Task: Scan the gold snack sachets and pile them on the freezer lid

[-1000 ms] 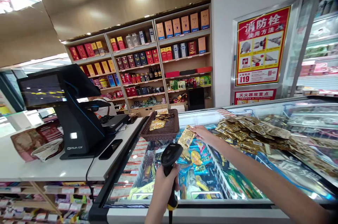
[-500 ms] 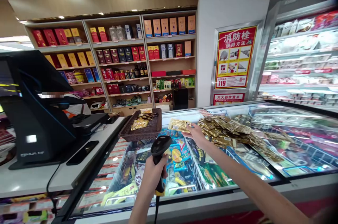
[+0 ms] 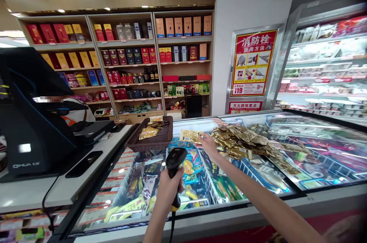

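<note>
My left hand point(image 3: 168, 187) is wrapped round the handle of a black barcode scanner point(image 3: 175, 160), held upright over the glass lid of a chest freezer point(image 3: 258, 212). My right hand point(image 3: 208, 144) reaches forward and pinches a gold foil packet point(image 3: 190, 135), held flat above the freezer glass. Just left of the packet stands a dark wicker basket point(image 3: 153, 141) with a few gold packets in it. To the right of my right hand lies a heap of gold packets point(image 3: 246, 141) spread on the glass.
A black till terminal point(image 3: 31, 120) stands on the white counter point(image 3: 34, 193) at left, a black phone point(image 3: 83, 163) beside it. Part of a person shows behind the till. Shelves of boxed goods point(image 3: 129, 55) fill the back wall. An open chiller point(image 3: 323, 63) stands at right.
The view swung to the right and settled. My right hand turned the gold packet from upright to flat and carried it a little toward the basket. The scanner stays in my left hand.
</note>
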### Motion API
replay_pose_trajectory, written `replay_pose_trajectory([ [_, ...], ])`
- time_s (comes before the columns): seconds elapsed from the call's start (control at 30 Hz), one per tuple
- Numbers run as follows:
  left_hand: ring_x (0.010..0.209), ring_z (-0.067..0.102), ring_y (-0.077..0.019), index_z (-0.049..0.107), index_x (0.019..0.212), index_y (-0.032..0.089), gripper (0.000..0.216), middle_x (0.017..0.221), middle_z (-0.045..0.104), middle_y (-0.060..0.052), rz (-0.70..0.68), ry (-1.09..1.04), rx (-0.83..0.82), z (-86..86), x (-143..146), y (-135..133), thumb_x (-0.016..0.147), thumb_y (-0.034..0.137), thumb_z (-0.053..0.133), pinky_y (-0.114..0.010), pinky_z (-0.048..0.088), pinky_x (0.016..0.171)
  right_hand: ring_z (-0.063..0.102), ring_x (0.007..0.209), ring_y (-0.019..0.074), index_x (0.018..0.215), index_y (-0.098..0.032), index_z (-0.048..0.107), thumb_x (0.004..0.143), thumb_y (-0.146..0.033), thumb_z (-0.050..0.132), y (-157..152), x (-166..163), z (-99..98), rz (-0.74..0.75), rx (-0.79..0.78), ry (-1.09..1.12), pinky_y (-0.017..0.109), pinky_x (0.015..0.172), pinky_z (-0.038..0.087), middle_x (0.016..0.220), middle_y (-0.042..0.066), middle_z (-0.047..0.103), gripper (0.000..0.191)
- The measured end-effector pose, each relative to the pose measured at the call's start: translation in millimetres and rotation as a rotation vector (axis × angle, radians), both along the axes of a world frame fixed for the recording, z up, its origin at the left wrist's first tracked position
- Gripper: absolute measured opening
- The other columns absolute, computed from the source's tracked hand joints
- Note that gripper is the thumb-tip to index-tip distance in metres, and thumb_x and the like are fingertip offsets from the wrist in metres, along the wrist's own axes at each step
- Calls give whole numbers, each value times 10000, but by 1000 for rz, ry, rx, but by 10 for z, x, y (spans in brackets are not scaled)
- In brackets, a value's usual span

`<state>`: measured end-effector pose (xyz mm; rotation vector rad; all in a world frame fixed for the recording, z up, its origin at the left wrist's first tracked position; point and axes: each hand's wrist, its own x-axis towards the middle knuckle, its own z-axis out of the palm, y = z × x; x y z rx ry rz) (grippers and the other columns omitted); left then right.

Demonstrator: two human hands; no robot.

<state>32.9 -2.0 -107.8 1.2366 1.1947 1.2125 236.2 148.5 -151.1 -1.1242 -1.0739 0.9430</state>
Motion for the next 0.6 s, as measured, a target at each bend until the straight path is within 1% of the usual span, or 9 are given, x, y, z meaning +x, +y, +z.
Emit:
replay_pose_trajectory([
  [0.1, 389, 486, -119, 518, 579, 217, 370, 466, 488, 47, 9, 8, 5, -22, 20, 44, 741, 457, 746, -236, 372, 425, 758, 776, 250, 847, -271, 382, 835, -542, 627, 21, -34, -15, -5, -11, 0, 346, 728, 616, 677, -47, 529, 366],
  [0.3, 374, 498, -137, 504, 531, 222, 417, 437, 475, 33, -8, 36, 26, -100, -20, 137, 736, 494, 745, -256, 405, 425, 761, 753, 235, 828, -271, 340, 893, -447, 589, 35, -34, -26, 1, -26, 32, 336, 742, 617, 661, -66, 482, 312],
  [0.43, 376, 510, -143, 515, 546, 223, 411, 431, 469, 41, -24, 29, 17, -111, -30, 133, 720, 505, 759, -258, 421, 436, 761, 756, 237, 812, -271, 342, 889, -420, 612, 45, -26, -25, 2, -28, 90, 355, 769, 627, 638, -66, 470, 317],
  [0.5, 370, 498, -138, 522, 565, 223, 398, 425, 464, 50, -10, 22, 10, -102, -21, 111, 708, 502, 766, -255, 414, 431, 764, 774, 237, 813, -268, 368, 879, -412, 624, 50, -33, -48, -24, -35, 120, 359, 780, 631, 666, -49, 514, 301],
  [0.6, 366, 471, -118, 557, 635, 210, 371, 444, 483, 60, 11, -25, 8, -97, -24, 68, 691, 496, 787, -241, 395, 417, 767, 784, 233, 823, -261, 409, 868, -385, 620, 53, -27, -138, -66, -74, 170, 363, 767, 641, 756, -12, 608, 249],
])
